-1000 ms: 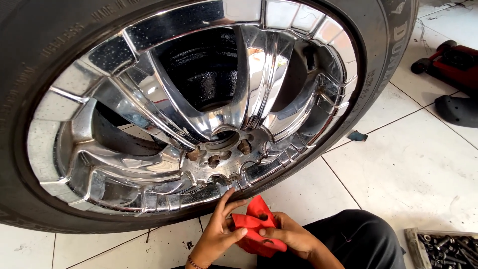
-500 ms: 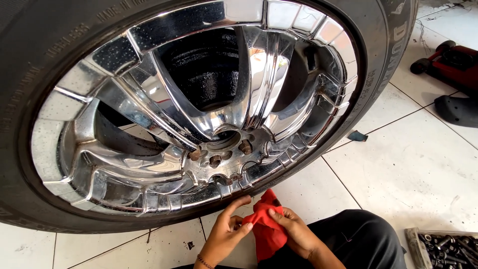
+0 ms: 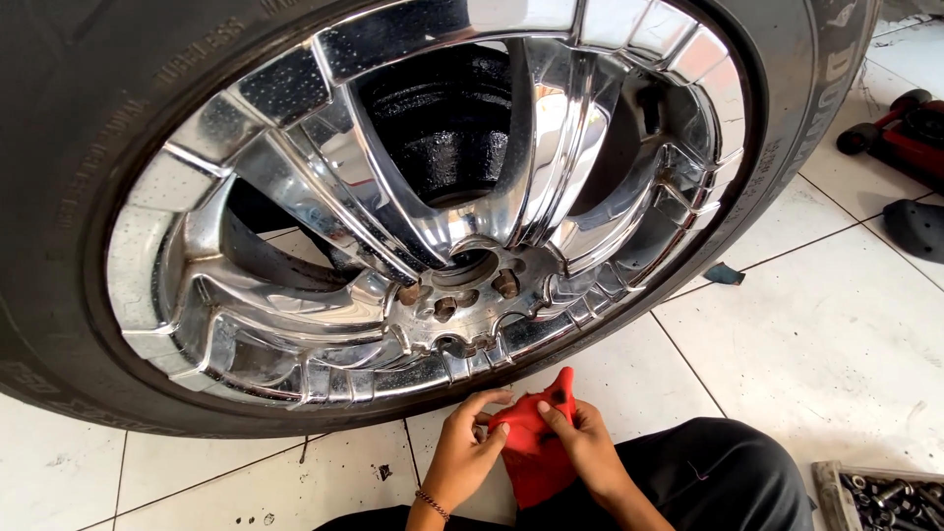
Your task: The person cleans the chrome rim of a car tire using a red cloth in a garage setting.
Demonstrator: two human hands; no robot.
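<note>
Red cloth (image 3: 536, 442) is held bunched between both hands at six o'clock in the view, just below the tyre (image 3: 59, 324). Left hand (image 3: 462, 454) is closed on the cloth's left edge, a beaded bracelet (image 3: 430, 504) worn at its wrist; right hand (image 3: 588, 447) is closed on the right edge. Chrome wheel (image 3: 423, 187) with exposed lug nuts (image 3: 504, 284) is seen at twelve o'clock. A tray of bolts (image 3: 890, 497) is set at five o'clock, a red jack (image 3: 900, 123) at two o'clock, on white floor tiles (image 3: 836, 344).
</note>
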